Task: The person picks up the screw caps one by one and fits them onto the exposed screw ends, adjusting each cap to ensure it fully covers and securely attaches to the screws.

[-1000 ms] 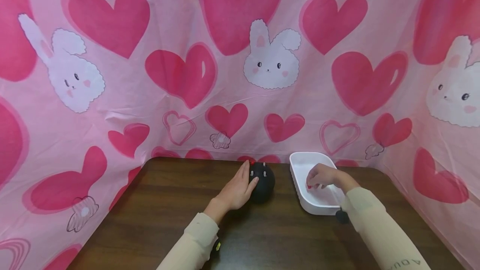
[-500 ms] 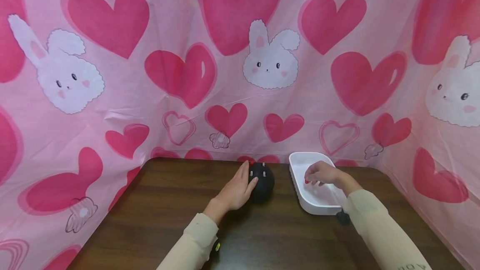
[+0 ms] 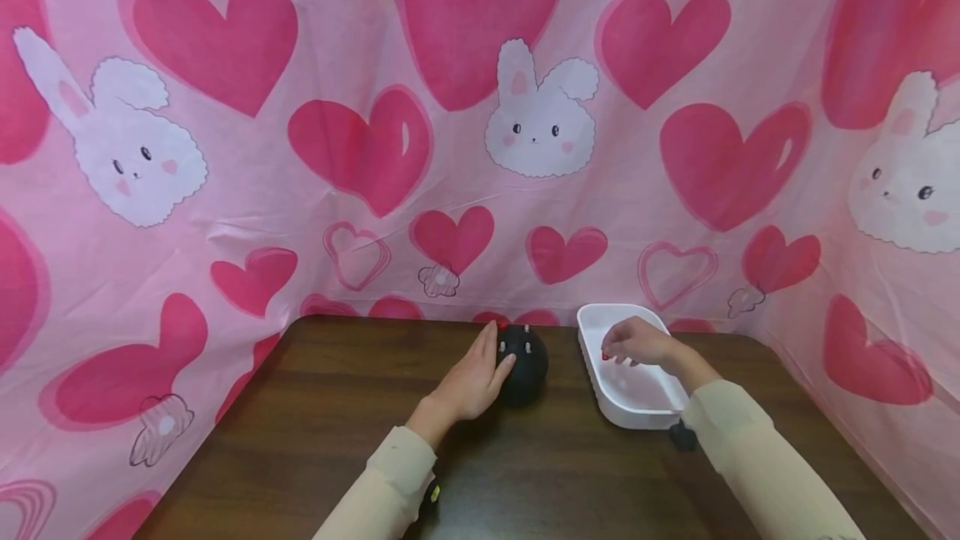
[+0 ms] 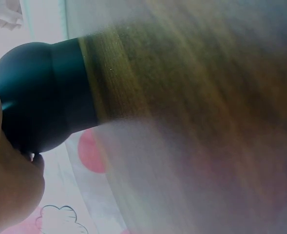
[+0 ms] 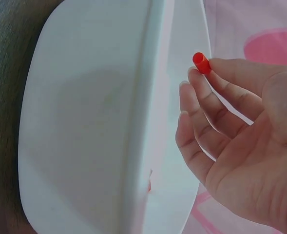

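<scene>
My left hand [image 3: 471, 377] rests against the left side of a black, ball-shaped object [image 3: 527, 382], fingers straight along it and thumb across its front. Several short silver pegs [image 3: 528, 347] stick up from the ball's top, with a red piece [image 3: 503, 326] at its far left. In the left wrist view the black ball [image 4: 33, 97] narrows into a cylindrical base. My right hand [image 3: 641, 342] is over the white tray [image 3: 637, 421] and pinches a small red cylindrical cap [image 5: 200, 63] between thumb and index finger. Its other fingers are loosely bent.
The tray stands right of the black ball on a dark wooden table [image 3: 300, 440]. A small red spot [image 5: 149, 185] shows at the tray wall in the right wrist view. Pink cloth [image 3: 465, 190] with hearts and rabbits hangs behind the table and along its sides.
My right hand has moved up and left over the tray, carrying the red cap with it. The left hand and the black ball have stayed in place.
</scene>
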`<control>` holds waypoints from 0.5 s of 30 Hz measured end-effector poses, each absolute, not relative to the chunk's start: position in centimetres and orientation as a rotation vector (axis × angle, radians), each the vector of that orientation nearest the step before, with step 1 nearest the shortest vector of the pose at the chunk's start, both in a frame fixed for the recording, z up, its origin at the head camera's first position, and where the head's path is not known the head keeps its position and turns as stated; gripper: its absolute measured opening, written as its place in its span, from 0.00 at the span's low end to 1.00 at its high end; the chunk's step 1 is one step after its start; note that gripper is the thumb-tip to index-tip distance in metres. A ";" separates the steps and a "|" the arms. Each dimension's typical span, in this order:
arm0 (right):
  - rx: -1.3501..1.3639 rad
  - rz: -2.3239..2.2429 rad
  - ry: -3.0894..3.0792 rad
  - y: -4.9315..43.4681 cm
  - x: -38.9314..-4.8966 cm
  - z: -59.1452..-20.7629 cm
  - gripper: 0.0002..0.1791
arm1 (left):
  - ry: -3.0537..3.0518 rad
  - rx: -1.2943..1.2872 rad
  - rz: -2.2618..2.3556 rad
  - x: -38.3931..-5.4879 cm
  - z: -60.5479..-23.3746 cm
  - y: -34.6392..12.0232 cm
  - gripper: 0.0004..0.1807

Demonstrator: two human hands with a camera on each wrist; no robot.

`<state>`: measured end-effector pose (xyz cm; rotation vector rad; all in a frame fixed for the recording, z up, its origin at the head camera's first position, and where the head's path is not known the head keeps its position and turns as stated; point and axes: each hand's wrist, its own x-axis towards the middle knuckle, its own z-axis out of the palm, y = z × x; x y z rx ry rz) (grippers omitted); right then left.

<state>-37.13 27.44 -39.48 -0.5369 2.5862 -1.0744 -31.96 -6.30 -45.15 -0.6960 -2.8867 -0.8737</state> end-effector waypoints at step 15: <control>-0.508 -1.146 2.646 26.7 -37.3 -39.7 0.08 | -2.917 -0.678 -0.887 -31.9 -45.0 -6.4 0.46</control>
